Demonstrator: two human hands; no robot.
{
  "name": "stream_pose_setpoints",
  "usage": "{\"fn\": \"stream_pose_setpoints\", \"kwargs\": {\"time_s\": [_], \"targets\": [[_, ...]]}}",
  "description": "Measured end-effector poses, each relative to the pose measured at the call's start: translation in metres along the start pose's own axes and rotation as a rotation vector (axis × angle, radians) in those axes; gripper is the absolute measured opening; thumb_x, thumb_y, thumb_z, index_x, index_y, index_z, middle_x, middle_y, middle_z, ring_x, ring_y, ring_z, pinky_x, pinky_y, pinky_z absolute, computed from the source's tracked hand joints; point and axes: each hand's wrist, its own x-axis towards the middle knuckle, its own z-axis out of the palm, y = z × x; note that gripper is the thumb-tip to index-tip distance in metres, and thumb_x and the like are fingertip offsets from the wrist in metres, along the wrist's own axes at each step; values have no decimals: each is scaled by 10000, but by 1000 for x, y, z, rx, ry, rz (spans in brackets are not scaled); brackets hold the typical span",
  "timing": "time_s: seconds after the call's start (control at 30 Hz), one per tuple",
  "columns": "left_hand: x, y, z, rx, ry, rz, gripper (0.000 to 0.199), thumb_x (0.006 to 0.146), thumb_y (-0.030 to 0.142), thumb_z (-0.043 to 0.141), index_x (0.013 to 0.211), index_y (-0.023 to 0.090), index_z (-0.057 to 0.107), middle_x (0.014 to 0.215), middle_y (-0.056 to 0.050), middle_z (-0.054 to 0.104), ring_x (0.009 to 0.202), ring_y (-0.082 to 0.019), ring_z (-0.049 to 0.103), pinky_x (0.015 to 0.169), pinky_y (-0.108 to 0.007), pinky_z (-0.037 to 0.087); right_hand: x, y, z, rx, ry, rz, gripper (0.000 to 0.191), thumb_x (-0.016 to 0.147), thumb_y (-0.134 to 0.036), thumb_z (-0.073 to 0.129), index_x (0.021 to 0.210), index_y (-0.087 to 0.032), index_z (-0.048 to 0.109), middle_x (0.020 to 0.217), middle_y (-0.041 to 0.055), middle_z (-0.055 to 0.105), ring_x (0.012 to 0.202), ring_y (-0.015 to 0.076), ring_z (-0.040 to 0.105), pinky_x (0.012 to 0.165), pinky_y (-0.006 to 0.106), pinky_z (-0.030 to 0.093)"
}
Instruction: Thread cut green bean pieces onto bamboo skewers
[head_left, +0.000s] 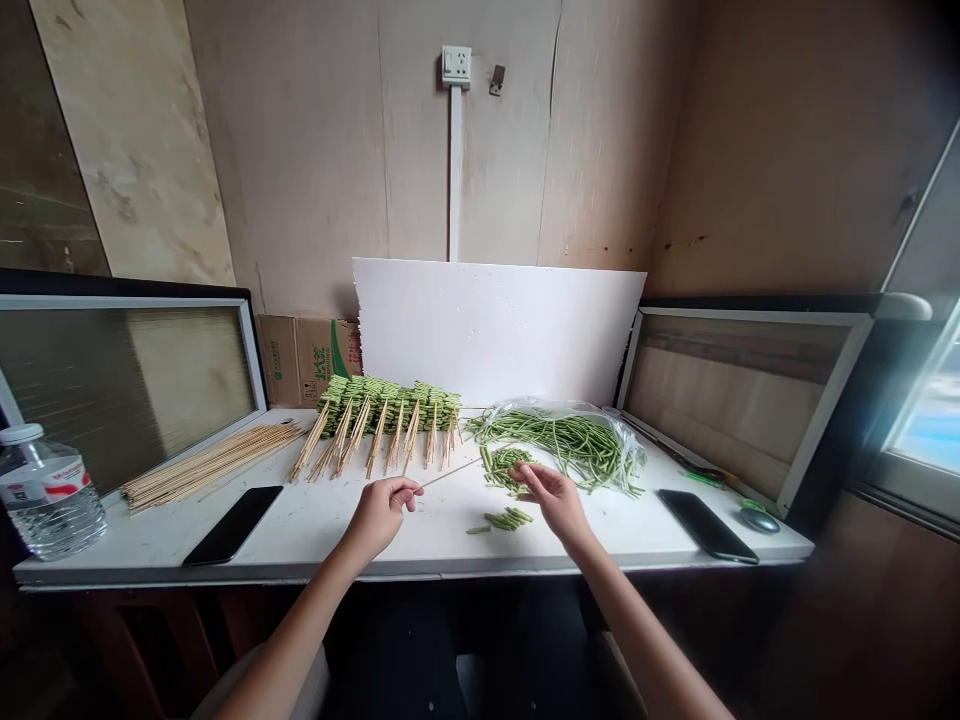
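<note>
"What's the left hand (385, 510) doing?"
"Pinching a thin, pale wooden skewer (448, 475) below mid-frame; a firm grip should steady its tip."
"The right hand (553, 497)?"
"Fingertips bunched by short green bean pieces (500, 467), lower centre; can't tell whether they hold one."

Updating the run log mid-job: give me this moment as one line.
left hand: holds skewer | right hand: near cut beans, grip unclear | farther back: loaded bean skewers, whole beans
</note>
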Motion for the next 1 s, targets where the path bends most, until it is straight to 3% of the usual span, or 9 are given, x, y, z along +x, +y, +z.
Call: {"fn": "stream_pose_setpoints", "kwargs": {"time_s": [0.1,0.2,0.3,0.57,0.77,0.9,1.0], "targets": [[1,-4,-1,12,4,-14,349,915,348,463,860,176,761,759,-59,747,750,-224,688,749,-309,499,6,5,-27,-350,-20,-72,243,657,-472,883,742,-252,823,784,79,785,774,293,707,714,408,584],[2,-8,3,14,-12,-26,340,908,345,471,866,181,766,769,-53,751,717,-216,668,722,-300,482,8,19,-40,-551,-123,-106,175,614,-415,884,674,-266,815,678,48,751,638,235,624,663,359,522],[1,-10,5,18,-26,-31,342,913,339,466,863,180,765,775,-53,752,732,-218,671,737,-302,481,7,31,-40,-666,-198,-161,114,642,-371,847,692,-271,824,671,40,737,658,229,592,681,348,481],[0,-9,6,13,-53,-22,346,923,309,453,813,189,758,821,-65,769,879,-240,712,825,-318,502,3,40,-29,-763,-150,-224,44,671,-301,790,659,-260,784,736,58,719,806,266,591,841,406,461],[0,-7,6,14,-55,-13,351,927,312,442,766,195,731,816,-69,763,941,-250,717,872,-330,504,6,26,-27,-567,-90,-171,229,726,-450,809,793,-231,806,803,74,758,810,272,661,807,404,515],[-1,-4,6,2,-62,-9,351,925,321,448,733,201,716,816,-67,763,967,-256,717,897,-334,504,12,13,-30,-232,51,-6,461,689,-573,853,960,-202,819,906,107,786,840,287,700,714,378,541],[-2,-3,8,-1,-80,-17,346,924,327,457,777,196,743,811,-71,763,956,-261,715,897,-339,501,15,8,-32,67,77,67,469,690,-603,858,960,-223,811,963,95,787,887,278,711,710,359,560]]}}
